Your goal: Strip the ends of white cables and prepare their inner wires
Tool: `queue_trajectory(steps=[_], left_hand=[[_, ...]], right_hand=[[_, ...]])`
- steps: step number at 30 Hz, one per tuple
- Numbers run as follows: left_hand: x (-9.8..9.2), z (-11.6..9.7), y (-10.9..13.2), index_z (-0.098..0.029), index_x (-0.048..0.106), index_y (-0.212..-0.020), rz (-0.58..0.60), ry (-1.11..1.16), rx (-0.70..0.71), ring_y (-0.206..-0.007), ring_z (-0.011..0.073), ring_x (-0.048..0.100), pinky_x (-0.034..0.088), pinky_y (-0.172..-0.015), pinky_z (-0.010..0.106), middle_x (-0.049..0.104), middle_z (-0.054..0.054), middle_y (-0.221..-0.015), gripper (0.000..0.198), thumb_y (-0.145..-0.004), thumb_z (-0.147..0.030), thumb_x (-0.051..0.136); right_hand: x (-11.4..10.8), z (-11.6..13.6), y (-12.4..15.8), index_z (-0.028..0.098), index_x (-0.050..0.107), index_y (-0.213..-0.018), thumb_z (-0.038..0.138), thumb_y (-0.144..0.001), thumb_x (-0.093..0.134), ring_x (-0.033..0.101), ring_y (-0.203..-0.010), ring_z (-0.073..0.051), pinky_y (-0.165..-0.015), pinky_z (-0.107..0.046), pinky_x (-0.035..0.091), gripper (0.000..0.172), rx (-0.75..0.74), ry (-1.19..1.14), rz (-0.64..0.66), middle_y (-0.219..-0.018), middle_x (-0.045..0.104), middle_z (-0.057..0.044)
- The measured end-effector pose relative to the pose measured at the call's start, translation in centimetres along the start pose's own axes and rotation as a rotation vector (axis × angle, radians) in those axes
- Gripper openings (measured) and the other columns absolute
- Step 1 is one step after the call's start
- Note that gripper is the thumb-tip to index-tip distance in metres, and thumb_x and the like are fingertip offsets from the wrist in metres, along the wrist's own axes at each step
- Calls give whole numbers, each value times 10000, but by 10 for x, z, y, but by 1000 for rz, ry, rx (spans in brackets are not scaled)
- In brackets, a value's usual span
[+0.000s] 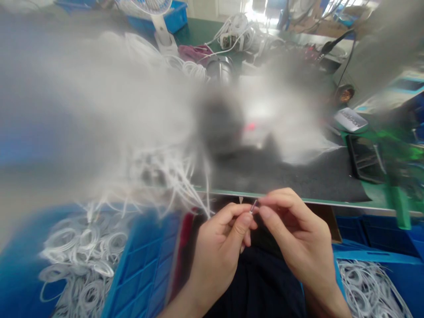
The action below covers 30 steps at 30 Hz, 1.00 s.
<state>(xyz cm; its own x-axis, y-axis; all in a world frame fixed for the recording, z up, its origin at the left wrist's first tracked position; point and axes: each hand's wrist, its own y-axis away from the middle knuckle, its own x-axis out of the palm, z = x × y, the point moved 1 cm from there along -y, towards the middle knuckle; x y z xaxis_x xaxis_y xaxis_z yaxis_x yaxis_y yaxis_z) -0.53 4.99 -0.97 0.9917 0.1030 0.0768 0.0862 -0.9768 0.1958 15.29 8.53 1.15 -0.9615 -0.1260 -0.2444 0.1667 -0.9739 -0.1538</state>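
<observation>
My left hand (218,249) pinches a small thin wire end (254,206) between thumb and forefinger, just in front of the bench edge. The wire end is white at its base and dark purplish above. My right hand (303,240) has its thumb and forefinger closed at the upper tip of the same piece, so the two hands almost meet. What the curled lower fingers of my left hand hold, if anything, is hidden. White cables (185,181) hang over the bench edge to the left of my hands.
A blue crate (142,260) at left holds coiled white cables (88,265); more coils (359,287) lie in a bin at lower right. On the bench are a black mat (318,179), a dark tray (366,159) and a white fan (162,33). Much of the middle is blurred.
</observation>
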Motion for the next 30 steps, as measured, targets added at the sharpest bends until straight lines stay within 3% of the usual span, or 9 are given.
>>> queue_trajectory(steps=[16,30], left_hand=[[3,0,1,-198,786,-1040,-9,-8,33,-564,67,589,490,-541,162,716,-9,-799,170,-1083,-313,667],[3,1,-1,-207,790,-1090,-15,2,13,-588,75,644,526,-551,156,766,-2,-833,167,-1078,-335,683]], right_hand=[[2,-1,5,270,767,-1161,118,-1019,738,716,-941,-164,-789,-283,570,210,-34,10,-30,-1078,701,-22],[0,3,6,264,721,-988,179,-1030,736,697,-822,-147,-698,-259,532,97,24,-28,-10,-942,700,8]])
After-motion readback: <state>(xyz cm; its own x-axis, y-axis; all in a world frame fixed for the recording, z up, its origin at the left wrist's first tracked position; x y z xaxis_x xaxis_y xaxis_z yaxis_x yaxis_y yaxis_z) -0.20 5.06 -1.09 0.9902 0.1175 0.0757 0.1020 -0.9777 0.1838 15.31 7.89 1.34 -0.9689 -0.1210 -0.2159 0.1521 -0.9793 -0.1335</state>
